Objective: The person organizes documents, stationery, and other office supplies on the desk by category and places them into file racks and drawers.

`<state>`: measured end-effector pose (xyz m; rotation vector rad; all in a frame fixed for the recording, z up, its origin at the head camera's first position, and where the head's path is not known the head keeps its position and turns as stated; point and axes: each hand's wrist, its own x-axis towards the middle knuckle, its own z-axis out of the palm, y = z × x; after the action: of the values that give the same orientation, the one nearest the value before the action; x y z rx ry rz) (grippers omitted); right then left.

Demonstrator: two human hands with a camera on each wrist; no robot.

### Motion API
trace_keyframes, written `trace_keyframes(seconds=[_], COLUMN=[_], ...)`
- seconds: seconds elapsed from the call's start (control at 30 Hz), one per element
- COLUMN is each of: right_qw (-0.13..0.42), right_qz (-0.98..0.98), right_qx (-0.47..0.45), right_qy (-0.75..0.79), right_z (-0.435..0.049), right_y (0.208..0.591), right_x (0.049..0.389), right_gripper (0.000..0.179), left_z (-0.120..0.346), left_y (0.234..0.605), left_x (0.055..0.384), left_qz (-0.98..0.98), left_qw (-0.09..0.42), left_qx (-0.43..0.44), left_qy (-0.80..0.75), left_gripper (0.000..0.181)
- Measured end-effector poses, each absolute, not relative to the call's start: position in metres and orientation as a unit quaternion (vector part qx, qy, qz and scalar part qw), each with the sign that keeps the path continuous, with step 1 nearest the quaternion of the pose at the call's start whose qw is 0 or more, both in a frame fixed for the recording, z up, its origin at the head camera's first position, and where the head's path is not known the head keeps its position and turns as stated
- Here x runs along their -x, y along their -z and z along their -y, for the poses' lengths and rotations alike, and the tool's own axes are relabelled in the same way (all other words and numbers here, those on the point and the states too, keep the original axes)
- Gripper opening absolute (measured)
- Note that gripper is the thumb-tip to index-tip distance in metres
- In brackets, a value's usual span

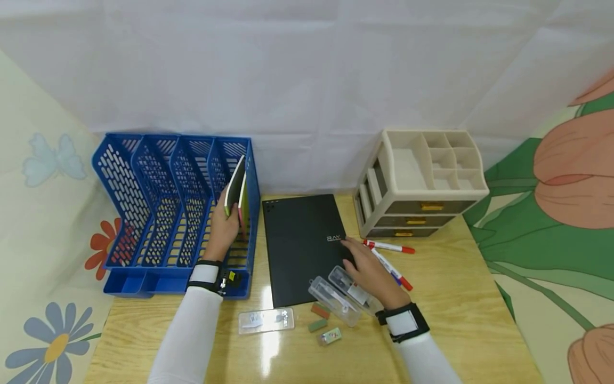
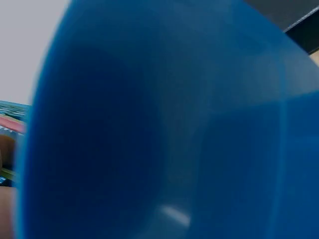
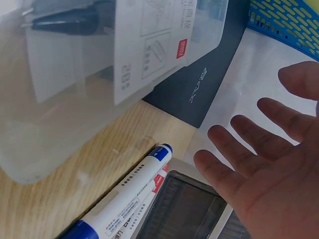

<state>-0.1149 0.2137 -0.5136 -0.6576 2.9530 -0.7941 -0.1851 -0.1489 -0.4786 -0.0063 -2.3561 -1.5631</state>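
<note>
While left fingers (image 1: 223,200) grip notebooks (image 1: 236,181), right fingers (image 3: 235,150) spread.

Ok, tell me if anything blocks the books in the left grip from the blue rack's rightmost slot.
Nothing visible does: the left grip holds the books inside that slot of the blue rack.

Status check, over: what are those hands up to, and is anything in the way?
Left hand gripping thin books in blue rack, rightmost compartment. Right hand open, empty, near black folder. Rack's side wall close beside the books.
</note>
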Motion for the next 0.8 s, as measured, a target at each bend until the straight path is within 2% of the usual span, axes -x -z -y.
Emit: trace_keyframes(seconds=[0.23, 0.47, 0.63, 0.8], right_qw=[0.020, 0.035, 0.032, 0.026], right_qz=[-0.944, -0.947, -0.947, -0.946], right_qx=[0.203, 0.194, 0.193, 0.193], right_qy=[0.259, 0.255, 0.254, 0.258], right_z=[-0.215, -0.217, -0.219, -0.220], right_y=[0.514, 0.518, 0.519, 0.518], right_x=[0.113, 0.112, 0.111, 0.112], right_gripper=[0.048, 0.048, 0.047, 0.048], left_z=[0.150, 0.152, 0.151, 0.148], left_y=[0.483, 0.483, 0.480, 0.469], left_x=[0.191, 0.190, 0.187, 0.176], left_qz=[0.800, 0.792, 0.777, 0.761], left_qw=[0.138, 0.084, 0.063, 0.057], left_qx=[0.012, 0.004, 0.018, 0.043], left_qy=[0.584, 0.604, 0.626, 0.645], left_gripper=[0.072, 0.096, 0.102, 0.099])
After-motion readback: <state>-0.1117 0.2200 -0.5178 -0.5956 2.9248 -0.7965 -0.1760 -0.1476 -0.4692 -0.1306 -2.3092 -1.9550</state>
